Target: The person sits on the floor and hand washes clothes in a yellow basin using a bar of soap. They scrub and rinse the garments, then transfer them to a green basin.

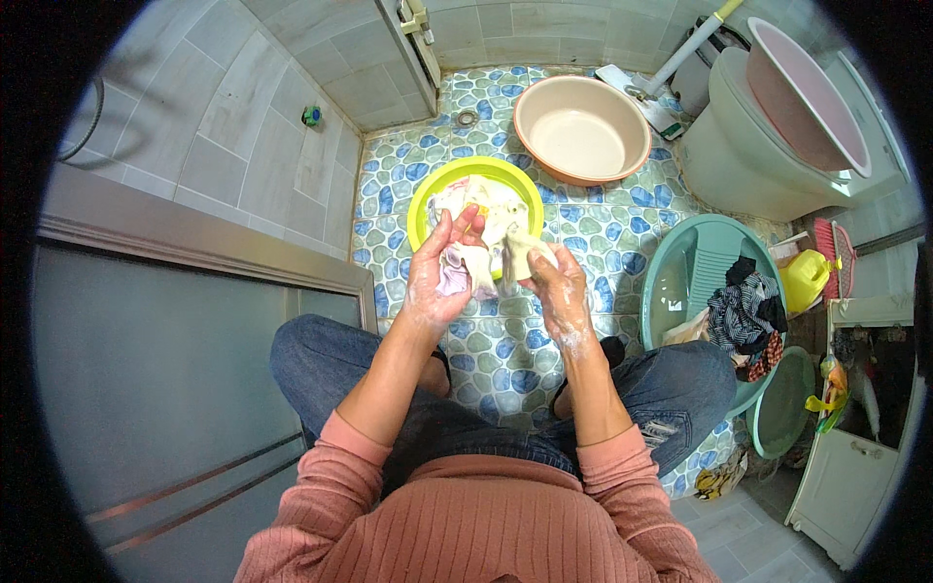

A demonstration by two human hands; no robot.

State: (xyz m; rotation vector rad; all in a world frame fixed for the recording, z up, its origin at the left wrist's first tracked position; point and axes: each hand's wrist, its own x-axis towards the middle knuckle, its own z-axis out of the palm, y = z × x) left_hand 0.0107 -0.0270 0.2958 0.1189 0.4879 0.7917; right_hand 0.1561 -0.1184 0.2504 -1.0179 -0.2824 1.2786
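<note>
Both my hands are wet, with suds on the wrists, above the near side of a lime-green basin (418, 219). My left hand (439, 277) is palm up with curled fingers, holding a small pale cloth (474, 269) with lilac and cream parts. My right hand (559, 290) pinches a wet beige-yellow cloth (523, 255) between thumb and fingers. Whether the two cloths are one piece, I cannot tell. In the basin, whitish wet laundry (496, 199) lies in sudsy water, partly hidden behind my fingers.
An empty cream basin (583, 131) with an orange rim stands beyond. At right, a teal tub (671, 262) with a washboard holds dark clothes (743, 316). Nearby are a yellow jug (805, 280), a green basin (782, 403) and a white cabinet (846, 476). A frosted door (185, 369) borders the left.
</note>
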